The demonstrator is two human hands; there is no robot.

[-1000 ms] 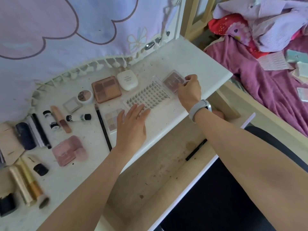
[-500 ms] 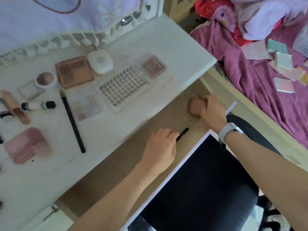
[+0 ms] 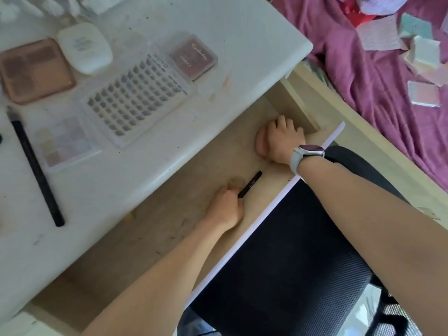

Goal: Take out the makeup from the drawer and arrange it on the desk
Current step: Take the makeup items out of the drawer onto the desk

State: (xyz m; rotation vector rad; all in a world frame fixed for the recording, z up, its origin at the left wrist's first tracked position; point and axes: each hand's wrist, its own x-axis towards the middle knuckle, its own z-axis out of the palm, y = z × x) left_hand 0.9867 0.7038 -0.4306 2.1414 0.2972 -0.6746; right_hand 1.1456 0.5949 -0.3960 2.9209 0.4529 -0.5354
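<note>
in the open drawer (image 3: 169,221) a thin black pencil (image 3: 251,184) lies slanted on the wooden floor, and the left hand (image 3: 228,206) has its fingers curled round the pencil's lower end, gripping it. further right in the same drawer, near the far corner, the right hand (image 3: 282,140) is cupped over a rounded pink sponge (image 3: 261,144), fingers bent down around it; only the sponge's left side shows past the hand. a pale watch (image 3: 306,154) sits on that wrist.

above the drawer the white desk (image 3: 242,44) carries the makeup already set out. closest to the drawer's right end is a small dark-red compact (image 3: 194,57) with gold lettering, just beside a clear case with rows of small dark pieces (image 3: 135,98). left of that case lies a clear pastel palette (image 3: 64,141), and further left a long black pencil (image 3: 36,166) lies apart from the palette. behind them sit a white rounded compact (image 3: 84,47) and a brown four-pan palette (image 3: 34,69), side by side.

below the drawer front is a black mesh chair seat (image 3: 278,275). to the right, a purple bedspread (image 3: 363,81) holds several scattered pale squares (image 3: 424,94).
</note>
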